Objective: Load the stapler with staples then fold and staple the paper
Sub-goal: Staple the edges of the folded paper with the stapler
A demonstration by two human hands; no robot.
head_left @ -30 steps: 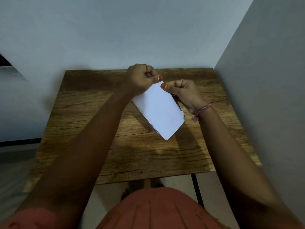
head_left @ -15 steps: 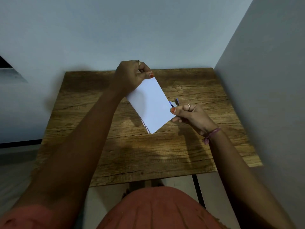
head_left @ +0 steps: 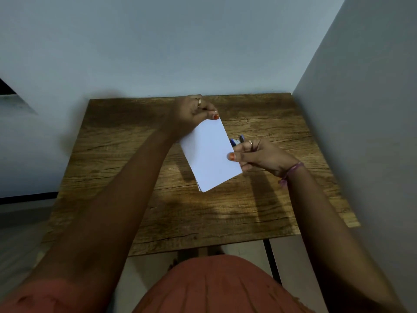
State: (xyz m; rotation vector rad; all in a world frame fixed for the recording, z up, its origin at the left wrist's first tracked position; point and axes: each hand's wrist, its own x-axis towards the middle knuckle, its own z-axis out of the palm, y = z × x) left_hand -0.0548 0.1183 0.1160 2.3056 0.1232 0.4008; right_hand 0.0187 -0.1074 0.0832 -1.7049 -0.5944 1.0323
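A folded white paper [head_left: 209,154] is held tilted above the wooden table [head_left: 135,199]. My left hand [head_left: 191,114] pinches its far top corner. My right hand [head_left: 261,157] pinches the paper's right edge with thumb on top. A small blue stapler [head_left: 237,141] pokes out just behind the paper's right edge, beside my right fingers; most of it is hidden and I cannot tell whether it lies on the table or is in my hand.
The table stands in a corner, with a pale wall [head_left: 180,41] behind it and another wall [head_left: 372,132] close on the right. The table's front edge [head_left: 203,247] is near my lap.
My right hand slid from the paper's top corner down to its right edge. The paper shifted left, then back right, uncovering the blue stapler.
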